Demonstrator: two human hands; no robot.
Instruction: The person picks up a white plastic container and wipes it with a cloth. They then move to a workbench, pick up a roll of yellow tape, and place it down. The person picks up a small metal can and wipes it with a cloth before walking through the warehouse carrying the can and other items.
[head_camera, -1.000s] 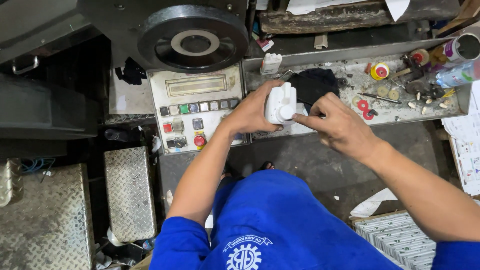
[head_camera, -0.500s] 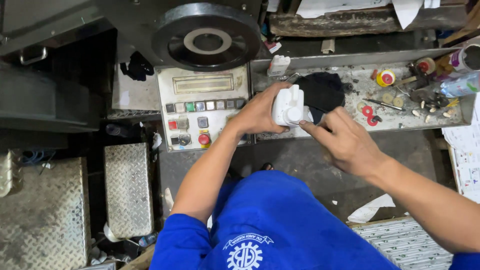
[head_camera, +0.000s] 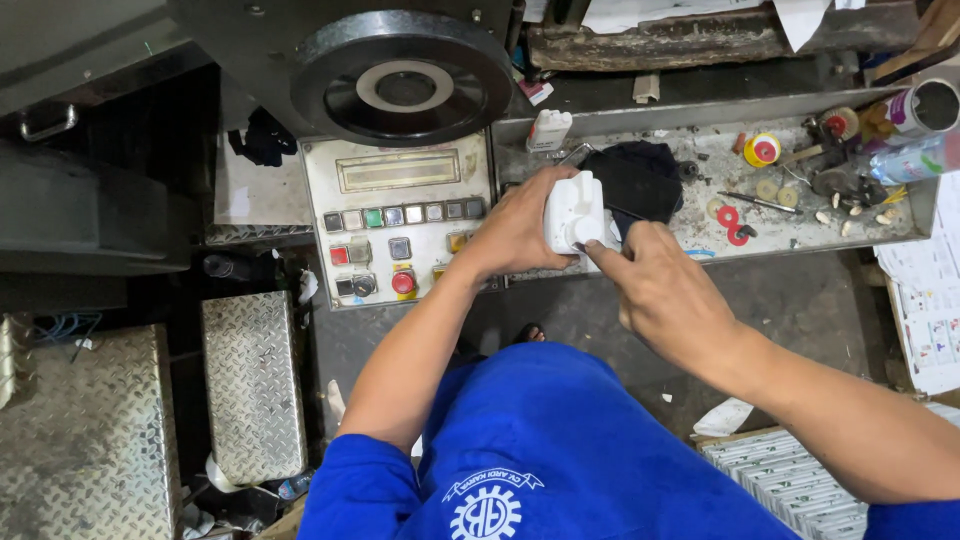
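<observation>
Grip of the left hand (head_camera: 520, 225) closed around a white plastic part (head_camera: 575, 212), held up in front of the control panel (head_camera: 398, 222) and the cluttered tray (head_camera: 800, 215). Right hand (head_camera: 665, 290) curled, index fingertip (head_camera: 590, 250) pressed to the part's lower corner; grasping anything or not, cannot tell.

Compared with half a second back: same hold by the left hand, right hand slid in lower against the part's bottom edge, view shifted slightly so the round black wheel (head_camera: 405, 78) sits lower.

Look of the part: blocky, glossy white, rounded corners, a stubby knob on its near face.

Hard to make out: far side of the part covered by the left palm and fingers; black cloth (head_camera: 640, 180) on the tray partly behind it. Small bits on the tray's right end too tiny to name. Right forearm cut off by the picture's edge; blue shirt (head_camera: 540, 450) filling the bottom.
</observation>
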